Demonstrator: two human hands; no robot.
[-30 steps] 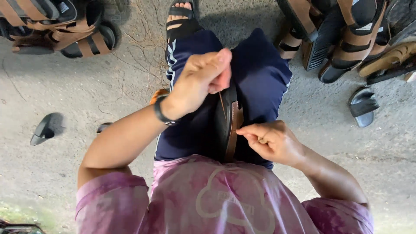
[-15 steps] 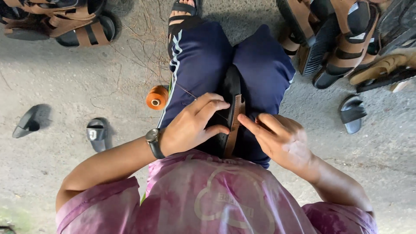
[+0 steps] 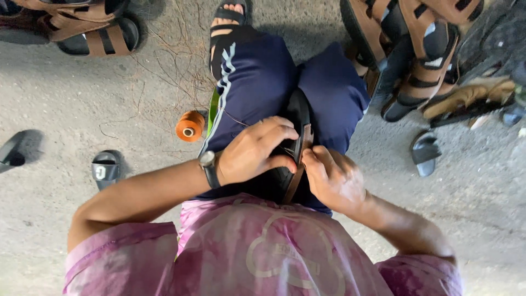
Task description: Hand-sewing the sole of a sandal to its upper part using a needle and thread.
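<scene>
A black and brown sandal stands on edge between my knees, clamped by my dark blue trousers. My left hand wraps over its sole from the left, fingers curled on the black edge. My right hand presses against the brown strap side, fingertips pinched at the seam. A thin thread runs from under my left fingers across my thigh toward an orange thread spool lying on the concrete beside my left leg. A wristwatch sits on my left wrist.
Brown and black sandals are piled at the top left and top right. Loose black sandal parts lie on the concrete at left, far left and right. My foot in a black sandal points away.
My left hand came down from a raised position onto the sandal. Both hands have closed in on the seam, and the view has shifted so the orange spool shows.
</scene>
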